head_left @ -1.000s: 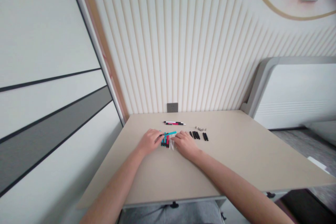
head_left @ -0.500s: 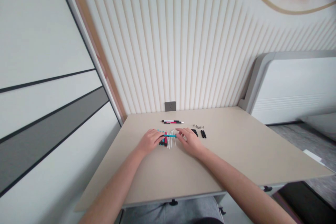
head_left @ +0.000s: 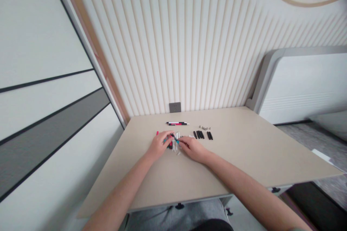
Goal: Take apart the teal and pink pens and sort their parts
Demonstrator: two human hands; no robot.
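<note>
Hands first: both low centre of frame, fingertips almost meeting over the table; left hand [head_left: 158, 146] pinches the dark end of a black-and-teal pen piece [head_left: 175, 139], right hand [head_left: 193, 148] pinches its teal end, thumb and fingers closed on it. Piece tilts, dark end toward upper left, teal end toward lower right. Rest, big to small: ribbed white wall [head_left: 162, 43], upper centre, running off to the right; white cabinet front [head_left: 40, 25] with grey band, whole left side; beige table [head_left: 244, 158], lower middle of frame; pale headboard [head_left: 303, 83], right edge. Dark wall socket [head_left: 175, 107], centre, just above the table's far edge. Two pens [head_left: 177, 123], one white-and-black, one red-and-black, side by side, lying crosswise below the socket. White sticks [head_left: 174, 147], loose bunch between the hands, partly covered. Black tubes [head_left: 198, 135], about four in a row, right of the right hand; black pair [head_left: 209, 135] just farther right. Red-and-dark parts [head_left: 170, 145] by left fingers, mostly hidden, count unclear. Red tip [head_left: 157, 133] pokes out above left hand. Small metallic bits [head_left: 205, 128], scattered above the black tubes, too small to identify.
</note>
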